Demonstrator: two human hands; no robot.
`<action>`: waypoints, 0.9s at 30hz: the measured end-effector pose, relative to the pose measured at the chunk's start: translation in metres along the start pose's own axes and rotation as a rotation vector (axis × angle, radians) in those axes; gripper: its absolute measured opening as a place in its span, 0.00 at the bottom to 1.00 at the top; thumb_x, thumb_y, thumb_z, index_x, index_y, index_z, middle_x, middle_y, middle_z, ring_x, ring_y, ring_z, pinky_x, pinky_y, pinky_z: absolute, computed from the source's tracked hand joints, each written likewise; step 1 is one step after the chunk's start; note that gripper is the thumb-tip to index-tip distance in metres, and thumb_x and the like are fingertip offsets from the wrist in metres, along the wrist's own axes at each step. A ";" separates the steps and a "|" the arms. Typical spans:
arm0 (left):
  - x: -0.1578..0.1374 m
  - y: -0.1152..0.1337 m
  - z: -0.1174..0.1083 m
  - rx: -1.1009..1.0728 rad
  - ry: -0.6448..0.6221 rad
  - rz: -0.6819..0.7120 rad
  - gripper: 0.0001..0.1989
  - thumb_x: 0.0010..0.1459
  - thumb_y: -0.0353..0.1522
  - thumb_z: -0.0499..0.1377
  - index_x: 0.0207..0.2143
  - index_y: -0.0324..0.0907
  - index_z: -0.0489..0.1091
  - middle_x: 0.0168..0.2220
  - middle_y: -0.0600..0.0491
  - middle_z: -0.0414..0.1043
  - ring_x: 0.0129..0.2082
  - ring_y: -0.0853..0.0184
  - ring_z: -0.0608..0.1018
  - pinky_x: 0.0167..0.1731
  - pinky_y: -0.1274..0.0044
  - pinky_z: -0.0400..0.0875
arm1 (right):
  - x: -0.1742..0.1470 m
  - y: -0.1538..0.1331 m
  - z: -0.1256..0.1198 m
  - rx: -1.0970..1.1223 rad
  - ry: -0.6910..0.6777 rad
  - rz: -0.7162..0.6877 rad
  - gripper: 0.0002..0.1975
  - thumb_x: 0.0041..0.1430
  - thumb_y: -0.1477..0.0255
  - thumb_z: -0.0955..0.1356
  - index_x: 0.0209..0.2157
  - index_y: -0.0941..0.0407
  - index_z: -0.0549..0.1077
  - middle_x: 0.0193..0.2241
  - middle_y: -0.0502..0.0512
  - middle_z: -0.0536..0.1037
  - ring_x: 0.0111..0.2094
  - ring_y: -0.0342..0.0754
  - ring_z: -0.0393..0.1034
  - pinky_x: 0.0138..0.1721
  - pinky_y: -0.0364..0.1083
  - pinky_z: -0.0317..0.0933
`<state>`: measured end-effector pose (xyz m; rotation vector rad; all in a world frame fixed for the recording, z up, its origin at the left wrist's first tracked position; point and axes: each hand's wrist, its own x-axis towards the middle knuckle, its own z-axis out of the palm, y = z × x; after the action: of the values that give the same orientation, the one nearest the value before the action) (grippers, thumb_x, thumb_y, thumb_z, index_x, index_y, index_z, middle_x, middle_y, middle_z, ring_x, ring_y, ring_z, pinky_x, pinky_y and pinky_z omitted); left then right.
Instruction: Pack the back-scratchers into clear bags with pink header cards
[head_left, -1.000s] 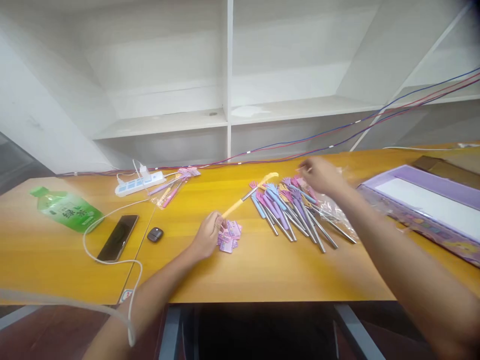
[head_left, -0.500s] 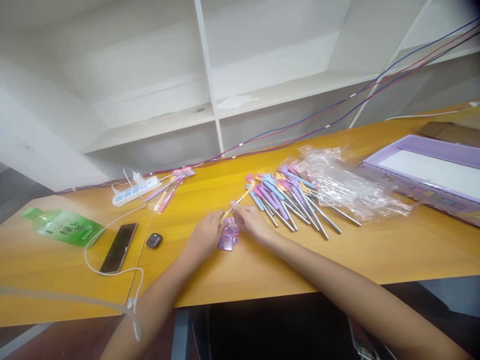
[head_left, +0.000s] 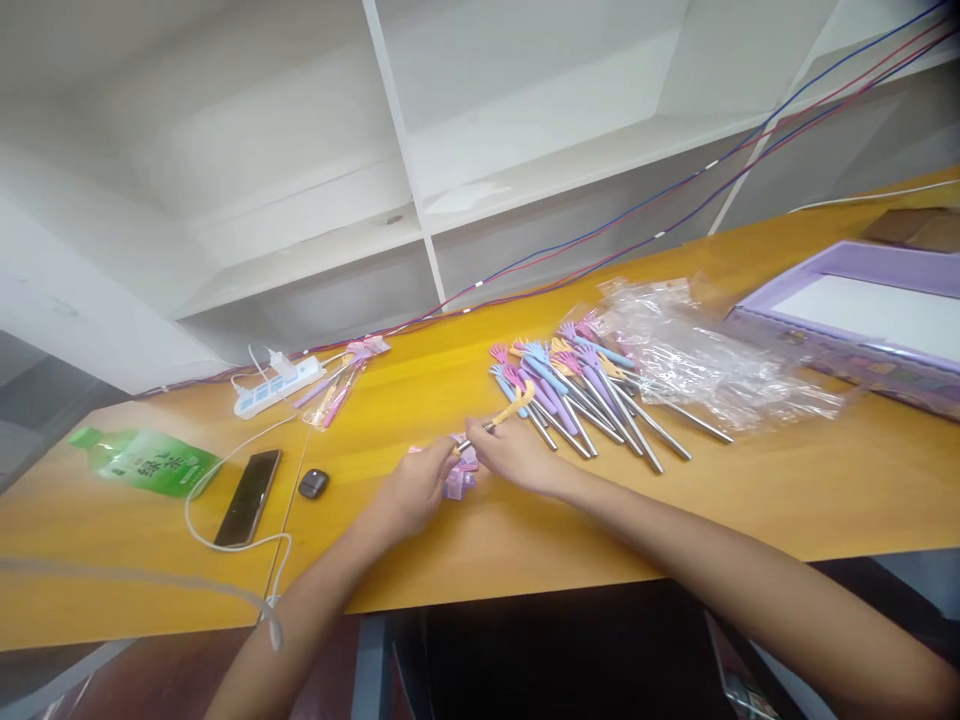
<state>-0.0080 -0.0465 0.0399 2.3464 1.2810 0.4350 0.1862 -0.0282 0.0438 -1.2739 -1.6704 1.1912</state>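
Observation:
A yellow back scratcher (head_left: 519,402) with a hand-shaped head is held between my two hands, slanting up to the right. My left hand (head_left: 411,488) is closed around its lower end. My right hand (head_left: 511,455) pinches the metal shaft just below the yellow head. Small purple and pink printed cards (head_left: 454,486) lie on the table under my hands, partly covered by them. Right of my hands is a pile of back scratchers (head_left: 556,398) in pink, blue, purple and yellow, with metal shafts pointing toward me.
Clear plastic bags (head_left: 701,355) lie beside the pile, and a purple box (head_left: 847,265) stands at the right. Leftward are wrapped back scratchers (head_left: 341,388), a power strip (head_left: 277,387), a green bottle (head_left: 154,462), a phone (head_left: 249,498), a black case (head_left: 313,484) and a white cable (head_left: 191,515).
The yellow back scratcher's head has moved right and slightly down, closer against the pile. Both hands have shifted slightly, still holding it. The camera view has tilted a little.

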 end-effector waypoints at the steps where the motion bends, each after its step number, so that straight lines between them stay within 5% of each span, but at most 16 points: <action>1: -0.003 0.008 -0.006 -0.130 -0.062 0.006 0.17 0.75 0.42 0.43 0.41 0.43 0.66 0.29 0.55 0.67 0.27 0.69 0.69 0.31 0.78 0.63 | -0.008 -0.006 -0.007 -0.030 -0.038 -0.016 0.22 0.64 0.59 0.58 0.19 0.53 0.54 0.16 0.46 0.58 0.21 0.42 0.54 0.26 0.44 0.49; 3: -0.013 0.025 -0.016 -0.444 -0.241 -0.030 0.21 0.73 0.48 0.44 0.36 0.43 0.62 0.27 0.57 0.61 0.25 0.71 0.64 0.28 0.79 0.61 | -0.030 -0.016 -0.021 -0.079 -0.110 -0.070 0.22 0.66 0.58 0.58 0.20 0.53 0.54 0.18 0.46 0.58 0.23 0.42 0.54 0.27 0.44 0.49; 6: -0.037 0.047 -0.021 -1.006 -0.696 -0.223 0.24 0.67 0.56 0.49 0.34 0.45 0.57 0.22 0.62 0.50 0.17 0.74 0.53 0.17 0.81 0.49 | -0.068 -0.025 -0.038 -0.109 -0.221 -0.204 0.23 0.68 0.57 0.58 0.22 0.53 0.52 0.19 0.46 0.56 0.24 0.43 0.52 0.29 0.45 0.50; 9: -0.063 0.063 -0.012 -1.295 -1.064 -0.352 0.28 0.61 0.62 0.52 0.34 0.47 0.55 0.21 0.65 0.40 0.16 0.76 0.43 0.14 0.82 0.40 | -0.099 -0.020 -0.042 -0.079 -0.376 -0.316 0.23 0.70 0.58 0.60 0.22 0.53 0.52 0.21 0.46 0.56 0.24 0.42 0.50 0.30 0.45 0.52; 11: -0.074 0.069 -0.001 -1.222 -0.959 -0.340 0.29 0.62 0.63 0.49 0.34 0.47 0.55 0.21 0.64 0.42 0.16 0.75 0.45 0.15 0.82 0.44 | -0.109 -0.011 -0.035 0.012 -0.405 -0.275 0.24 0.72 0.59 0.59 0.23 0.54 0.53 0.22 0.46 0.57 0.24 0.42 0.51 0.31 0.45 0.53; 16: -0.070 0.065 0.039 -0.321 0.058 -0.205 0.19 0.70 0.48 0.49 0.35 0.44 0.66 0.30 0.51 0.67 0.29 0.66 0.69 0.33 0.74 0.67 | -0.110 -0.001 0.013 0.528 0.138 -0.019 0.18 0.64 0.51 0.68 0.34 0.52 0.65 0.32 0.51 0.68 0.36 0.48 0.65 0.40 0.46 0.64; 19: -0.064 0.057 0.063 -0.150 0.295 -0.169 0.16 0.70 0.43 0.51 0.36 0.45 0.71 0.31 0.47 0.71 0.32 0.60 0.74 0.36 0.71 0.69 | -0.109 -0.017 0.037 0.862 0.292 0.016 0.18 0.63 0.53 0.69 0.32 0.51 0.65 0.31 0.51 0.67 0.34 0.48 0.65 0.36 0.48 0.66; 22: -0.071 0.060 0.072 -0.278 0.332 -0.124 0.17 0.69 0.44 0.52 0.31 0.46 0.72 0.25 0.47 0.68 0.27 0.60 0.71 0.32 0.71 0.68 | -0.109 -0.036 0.043 1.015 0.297 -0.003 0.29 0.65 0.54 0.69 0.20 0.52 0.51 0.18 0.45 0.50 0.21 0.43 0.49 0.23 0.46 0.54; 27: -0.097 0.094 0.039 -0.582 -0.033 -0.093 0.20 0.68 0.51 0.50 0.38 0.49 0.73 0.30 0.48 0.71 0.31 0.59 0.74 0.33 0.72 0.69 | -0.130 -0.034 0.030 1.055 0.104 -0.029 0.36 0.62 0.54 0.72 0.18 0.52 0.44 0.14 0.39 0.40 0.14 0.37 0.33 0.16 0.45 0.38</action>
<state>0.0262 -0.1828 0.0477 1.7923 1.0630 0.6368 0.1825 -0.1637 0.0661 -0.6050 -0.7322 1.6130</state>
